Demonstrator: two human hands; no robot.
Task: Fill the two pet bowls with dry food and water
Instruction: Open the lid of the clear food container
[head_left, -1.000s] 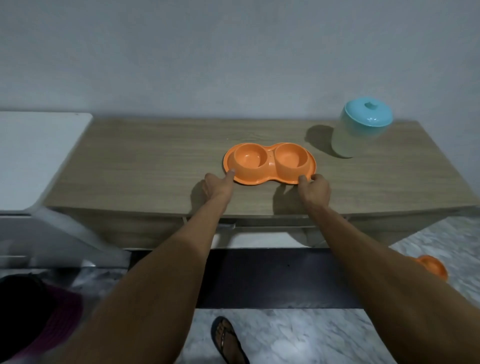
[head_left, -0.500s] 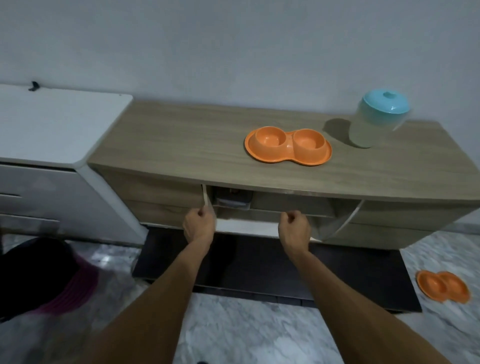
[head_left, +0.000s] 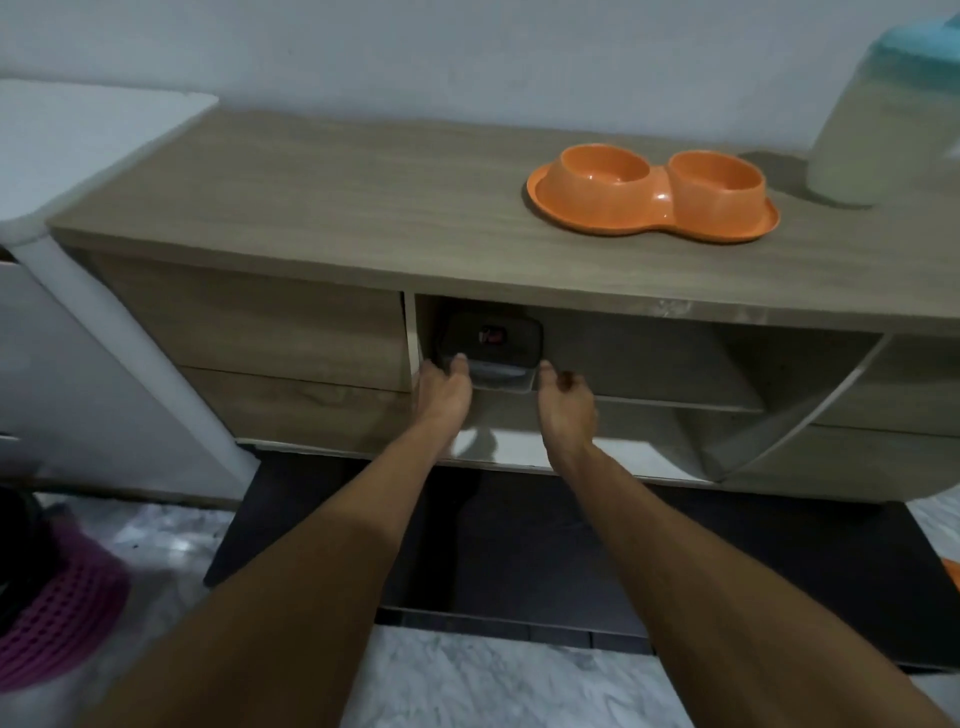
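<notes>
An orange double pet bowl (head_left: 652, 200) stands empty on the wooden sideboard's top (head_left: 337, 208), towards the right. Behind it at the right edge is a translucent jug with a teal lid (head_left: 878, 135), partly cut off. In the open shelf under the top sits a clear container with a dark lid (head_left: 491, 340). My left hand (head_left: 444, 389) is at its left front corner, thumb on the front. My right hand (head_left: 563, 400) is at the right front corner, thumb touching the edge and fingers curled beside it. The container's contents are hidden.
A white cabinet (head_left: 78, 145) adjoins the sideboard on the left. A pink mesh basket (head_left: 57, 623) sits on the marble floor at lower left. A dark mat (head_left: 519, 545) lies below the sideboard. An orange object (head_left: 953, 571) shows at the right floor edge.
Both hands left the double bowl on the top, dropped to the shelf's front edge, then reached into the shelf to the dark-lidded container. The view has moved lower and closer.
</notes>
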